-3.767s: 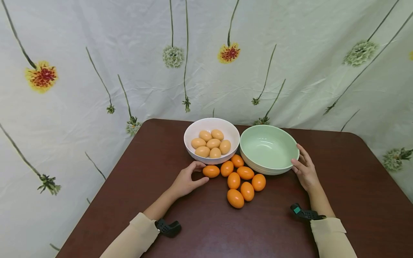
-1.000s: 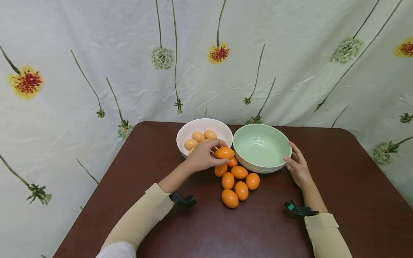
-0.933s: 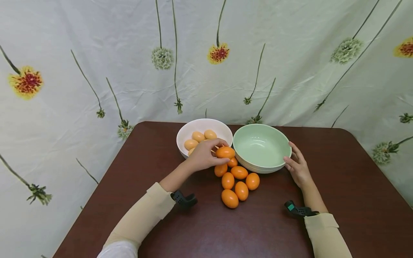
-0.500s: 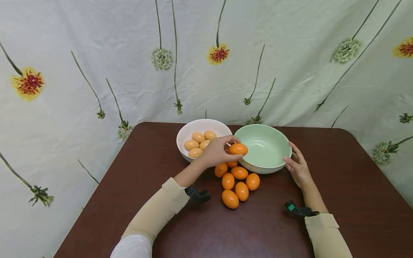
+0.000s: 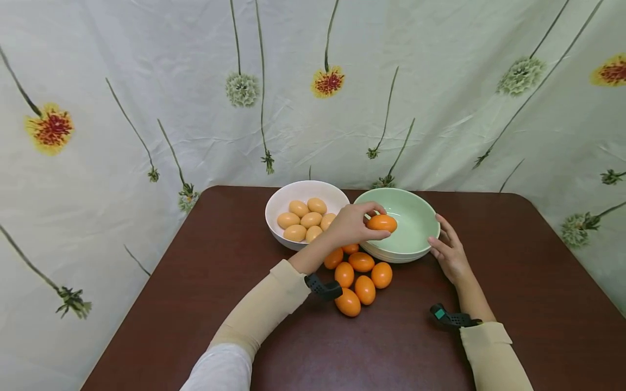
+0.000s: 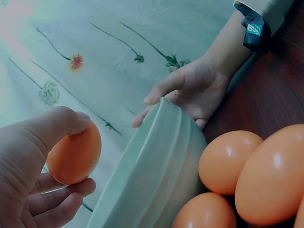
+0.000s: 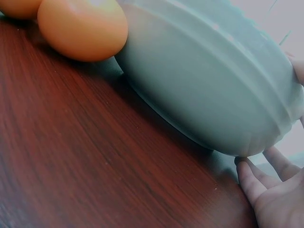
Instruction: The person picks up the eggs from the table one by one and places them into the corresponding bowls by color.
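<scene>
Leftmost, a white bowl (image 5: 282, 205) holding pale eggs (image 5: 311, 219) stands on the desk (image 5: 235, 271). Just in front and to the right lies a cluster of loose orange eggs (image 5: 362, 262). Next, the left hand (image 5: 353, 224) grips one orange egg (image 5: 382, 223) between thumb and fingers, over the green bowl (image 5: 415, 214) and clear of it. This egg is probably light and stiff; its glossy shell suggests a slippery surface, and it is best treated as fragile (real shell or imitation cannot be told from these views). The sound hold is across the broad middle, thumb opposite fingertips, pressure light and even. Rightmost, the right hand (image 5: 452, 258) curves round the green bowl's right side, holding it at rim and wall; the bowl appears rigid and smooth, and is best taken there.
</scene>
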A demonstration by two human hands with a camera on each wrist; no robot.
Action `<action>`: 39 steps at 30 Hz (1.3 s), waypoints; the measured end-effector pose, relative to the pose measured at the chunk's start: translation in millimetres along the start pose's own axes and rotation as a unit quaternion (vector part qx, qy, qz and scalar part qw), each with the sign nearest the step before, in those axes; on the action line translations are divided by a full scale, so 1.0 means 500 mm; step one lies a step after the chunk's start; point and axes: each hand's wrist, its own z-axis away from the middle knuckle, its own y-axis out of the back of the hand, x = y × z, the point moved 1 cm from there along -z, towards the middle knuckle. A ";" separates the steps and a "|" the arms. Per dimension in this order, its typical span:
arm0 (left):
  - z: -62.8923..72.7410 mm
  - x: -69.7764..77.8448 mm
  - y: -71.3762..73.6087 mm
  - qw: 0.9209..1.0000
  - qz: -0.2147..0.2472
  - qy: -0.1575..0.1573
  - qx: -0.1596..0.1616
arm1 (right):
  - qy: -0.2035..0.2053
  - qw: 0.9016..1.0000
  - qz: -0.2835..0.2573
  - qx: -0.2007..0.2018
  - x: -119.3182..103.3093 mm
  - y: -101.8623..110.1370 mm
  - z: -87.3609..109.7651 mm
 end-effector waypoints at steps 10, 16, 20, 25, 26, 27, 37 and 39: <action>-0.042 0.004 -0.035 0.998 -0.055 -0.014 -0.010 | 0.000 1.000 0.001 -0.001 0.002 -0.001 -0.004; -0.059 0.013 -0.049 0.995 -0.091 -0.016 -0.033 | -0.003 1.000 0.001 -0.001 0.004 -0.001 -0.006; -0.068 0.013 -0.060 0.994 -0.100 -0.013 -0.051 | -0.001 1.000 -0.005 -0.003 0.007 0.001 -0.006; -0.082 0.001 -0.074 0.993 -0.103 -0.013 -0.061 | 0.003 1.000 -0.009 -0.004 0.009 0.002 -0.007; -0.085 -0.001 -0.077 0.992 -0.105 -0.013 -0.063 | 0.003 1.000 -0.009 -0.004 0.009 0.002 -0.007; -0.087 -0.004 -0.079 0.992 -0.105 -0.013 -0.065 | 0.005 1.000 -0.010 -0.005 0.009 0.002 -0.008; -0.110 -0.026 -0.104 0.988 -0.119 -0.009 -0.098 | 0.005 1.000 -0.008 -0.004 0.011 0.006 -0.010; -0.115 -0.030 -0.108 0.987 -0.122 -0.011 -0.105 | 0.005 1.000 -0.008 -0.004 0.011 0.006 -0.011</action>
